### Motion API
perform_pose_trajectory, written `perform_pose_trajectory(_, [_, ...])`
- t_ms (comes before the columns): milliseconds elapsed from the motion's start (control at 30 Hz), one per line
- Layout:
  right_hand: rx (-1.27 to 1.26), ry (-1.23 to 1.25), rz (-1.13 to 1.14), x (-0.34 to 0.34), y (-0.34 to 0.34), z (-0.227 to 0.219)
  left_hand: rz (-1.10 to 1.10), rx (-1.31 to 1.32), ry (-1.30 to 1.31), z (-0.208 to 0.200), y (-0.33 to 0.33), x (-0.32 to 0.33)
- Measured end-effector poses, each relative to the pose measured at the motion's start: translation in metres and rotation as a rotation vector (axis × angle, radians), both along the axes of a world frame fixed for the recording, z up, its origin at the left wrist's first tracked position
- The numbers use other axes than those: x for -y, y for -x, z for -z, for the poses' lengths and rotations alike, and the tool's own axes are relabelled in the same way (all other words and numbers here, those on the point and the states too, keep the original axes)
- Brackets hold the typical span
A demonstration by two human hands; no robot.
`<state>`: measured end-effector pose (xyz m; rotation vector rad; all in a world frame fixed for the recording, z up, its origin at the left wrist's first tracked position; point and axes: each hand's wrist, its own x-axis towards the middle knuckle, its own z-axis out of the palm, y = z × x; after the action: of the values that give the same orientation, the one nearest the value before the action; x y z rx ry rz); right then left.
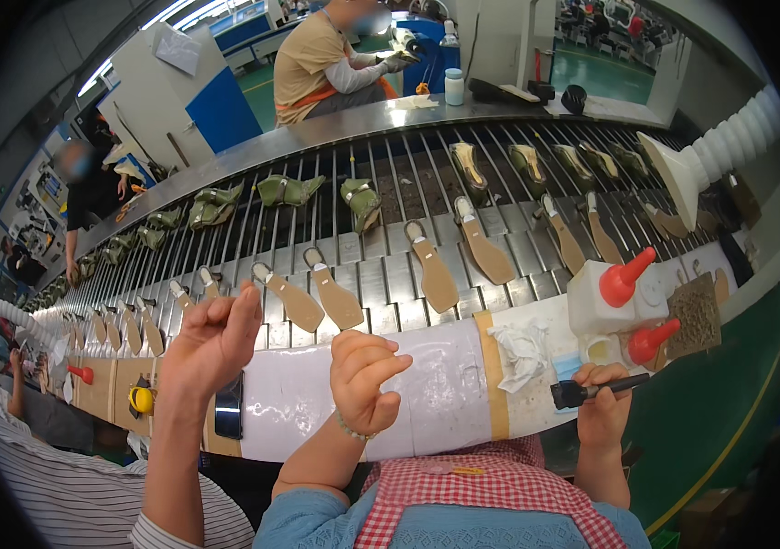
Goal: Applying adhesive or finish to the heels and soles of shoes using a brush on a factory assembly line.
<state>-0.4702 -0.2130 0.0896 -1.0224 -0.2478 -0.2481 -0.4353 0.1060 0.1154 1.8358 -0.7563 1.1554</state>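
My left hand (367, 382), with a bead bracelet at the wrist, is raised over the pale worktop (436, 393). Its fingers are loosely bent, the thumb stands apart, and nothing shows between them. In my right hand (602, 403) is a black brush (571, 394), its thick end pointing left and its thin handle right. Beyond both hands, tan shoe soles (433, 274) lie in a row on the metal slats of a conveyor. Green shoe uppers (361, 203) rest on the rods farther back. Left of mine, a co-worker's hand (216, 339) is raised with curled fingers.
White bottles with red nozzles (623, 279) stand at the right beside a crumb-covered board (694, 316). Crumpled white paper (523, 352) and a phone (229, 407) lie on the worktop. A white duct hood (678, 178) hangs at right. Another person (317, 69) sits across the conveyor.
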Motion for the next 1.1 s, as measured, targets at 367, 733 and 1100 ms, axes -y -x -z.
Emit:
perform_pose_trajectory(367, [-0.007, -0.020, -0.009, -0.003, 0.010, 0.001, -0.276, -0.614, -0.208, 0.115, -0.023, -0.009])
perform_pose_trajectory(733, [-0.019, 0.010, -0.007, -0.001, 0.016, 0.009, -0.619, -0.934, -0.544, 0.173, -0.031, -0.003])
perform_pose_trajectory(1100, [-0.033, 0.010, -0.011, -0.011, 0.013, 0.011, -0.604, -0.934, -0.544, 0.175, -0.031, -0.009])
